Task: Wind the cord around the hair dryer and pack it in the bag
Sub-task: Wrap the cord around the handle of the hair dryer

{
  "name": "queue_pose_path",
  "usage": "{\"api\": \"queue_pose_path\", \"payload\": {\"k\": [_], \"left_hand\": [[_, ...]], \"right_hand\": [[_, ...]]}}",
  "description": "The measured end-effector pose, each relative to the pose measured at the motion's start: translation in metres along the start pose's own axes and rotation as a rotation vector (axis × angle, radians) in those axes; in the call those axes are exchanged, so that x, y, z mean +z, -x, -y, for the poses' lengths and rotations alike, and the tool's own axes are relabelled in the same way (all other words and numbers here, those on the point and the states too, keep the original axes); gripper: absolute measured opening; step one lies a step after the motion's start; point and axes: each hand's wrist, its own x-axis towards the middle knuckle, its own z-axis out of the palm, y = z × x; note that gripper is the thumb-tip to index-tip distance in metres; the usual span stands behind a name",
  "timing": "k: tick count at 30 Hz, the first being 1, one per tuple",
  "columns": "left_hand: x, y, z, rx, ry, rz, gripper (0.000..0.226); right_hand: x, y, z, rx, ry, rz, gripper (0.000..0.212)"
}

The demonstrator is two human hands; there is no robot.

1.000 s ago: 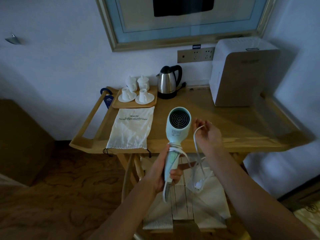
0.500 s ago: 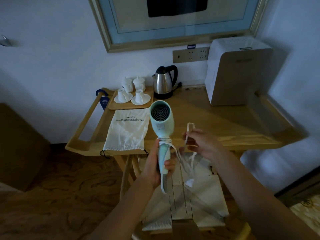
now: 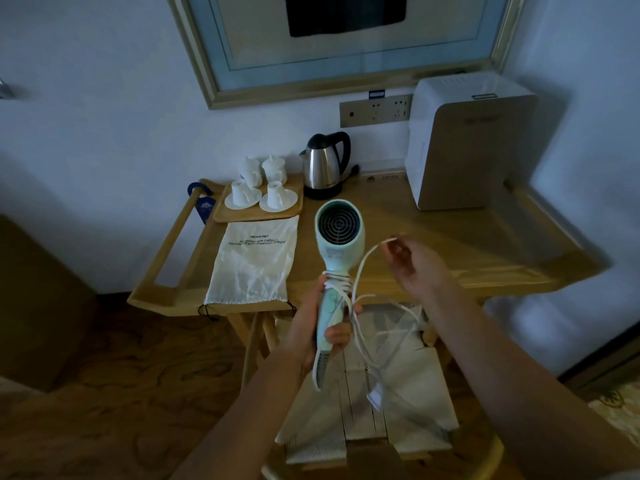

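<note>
Left hand (image 3: 313,327) gripping mint hair dryer (image 3: 337,251) handle upright above surface (image 3: 433,244) edge, right hand (image 3: 412,263) pinching white cord (image 3: 363,268), few turns wound, plug (image 3: 375,398) dangling, white drawstring bag (image 3: 254,259) lying flat left, upside-down "JINISKIN" print, smaller lines illegible.

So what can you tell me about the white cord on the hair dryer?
The cord is thin, white and bendy, like plastic. A few turns are already wrapped around the top of the handle of the pale green hair dryer, which the left hand holds upright. From there it rises in a loop to the right hand, which pinches it. The rest hangs loose in loops below, ending in a white plug dangling above the chair seat.
</note>
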Motion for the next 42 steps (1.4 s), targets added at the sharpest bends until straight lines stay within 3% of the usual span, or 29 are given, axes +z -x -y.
{"api": "queue_pose_path", "payload": {"k": [3,5,9,13,15,17,20,22,25,27,29,31,33,35,37,39,42], "left_hand": [[0.002,-0.004,0.001,0.045,-0.07,-0.055,0.043],[0.001,-0.005,0.001,0.038,-0.098,-0.091,0.044],[0.0,-0.003,-0.001,0.02,-0.075,-0.133,0.045],[-0.001,-0.002,-0.007,0.058,-0.049,-0.142,0.044],[-0.004,-0.004,-0.01,0.108,-0.03,-0.153,0.041],[-0.012,-0.005,-0.015,0.149,-0.071,-0.209,0.042],[-0.026,0.001,-0.024,0.169,-0.189,-0.285,0.043],[-0.032,0.008,-0.032,0.152,-0.266,-0.356,0.048],[-0.034,0.011,-0.043,0.119,-0.269,-0.337,0.064],[-0.034,0.011,-0.049,0.13,-0.339,-0.424,0.065],[-0.029,0.014,-0.055,0.166,-0.504,-0.57,0.047],[-0.022,0.015,-0.062,0.154,-0.679,-0.631,0.036],[-0.015,0.013,-0.066,0.108,-0.785,-0.657,0.037],[-0.006,0.012,-0.065,0.061,-0.763,-0.613,0.044],[-0.002,0.006,-0.059,0.056,-0.725,-0.532,0.05],[0.008,0.003,-0.055,0.072,-0.695,-0.551,0.048],[0.023,-0.001,-0.056,0.111,-0.764,-0.605,0.051]], "right_hand": [[-0.014,0.017,-0.021,-0.112,0.682,0.004,0.021],[-0.025,0.034,-0.039,-0.191,1.024,0.127,0.024],[-0.051,0.052,-0.055,-0.162,1.075,0.369,0.019],[-0.062,0.055,-0.056,-0.213,1.363,0.542,0.02],[-0.063,0.056,-0.062,-0.328,1.206,0.43,0.021],[-0.067,0.052,-0.06,-0.385,0.761,0.237,0.014],[-0.085,0.03,-0.044,-0.21,-0.011,0.006,0.013],[-0.105,0.012,-0.034,-0.114,-0.177,-0.102,0.018],[-0.123,-0.003,-0.03,-0.017,0.017,-0.11,0.018],[-0.122,-0.001,-0.031,0.063,0.429,-0.108,0.008],[-0.122,-0.005,-0.031,0.152,0.886,-0.172,0.014],[-0.125,-0.008,-0.032,0.085,1.366,-0.234,0.026],[-0.121,-0.005,-0.034,-0.148,1.758,-0.186,0.036],[-0.105,0.0,-0.044,-0.387,1.721,0.045,0.041],[-0.073,0.012,-0.058,-0.364,1.505,0.298,0.051],[-0.051,0.019,-0.067,-0.295,1.385,0.468,0.055],[-0.035,0.021,-0.073,-0.294,1.181,0.593,0.035]]}}
